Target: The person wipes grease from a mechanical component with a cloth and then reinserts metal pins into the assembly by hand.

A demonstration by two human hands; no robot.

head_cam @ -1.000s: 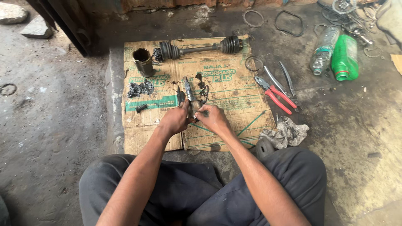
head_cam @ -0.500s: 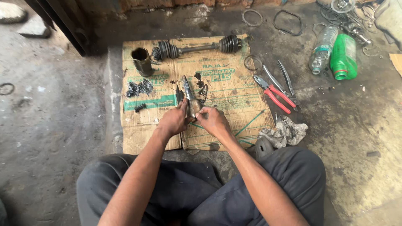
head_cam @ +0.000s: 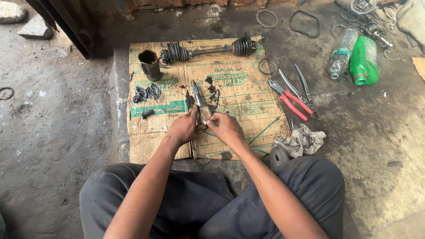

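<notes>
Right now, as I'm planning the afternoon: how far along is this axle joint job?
Done: a metal cup and greasy small parts lie stripped out on the cardboard. In hand: left hand and right hand grip a short greasy shaft piece. Left: the booted axle shaft lies untouched.

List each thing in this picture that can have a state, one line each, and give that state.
Left hand: gripping the metal shaft.
Right hand: gripping the same shaft.
Metal shaft: held over the cardboard, tip pointing away.
Axle: lying flat, both rubber boots on.
Metal cup: upright, open end up.
Red pliers: lying flat.
Green bottle: on its side.
Clear bottle: on its side.
Rag: crumpled.
</notes>
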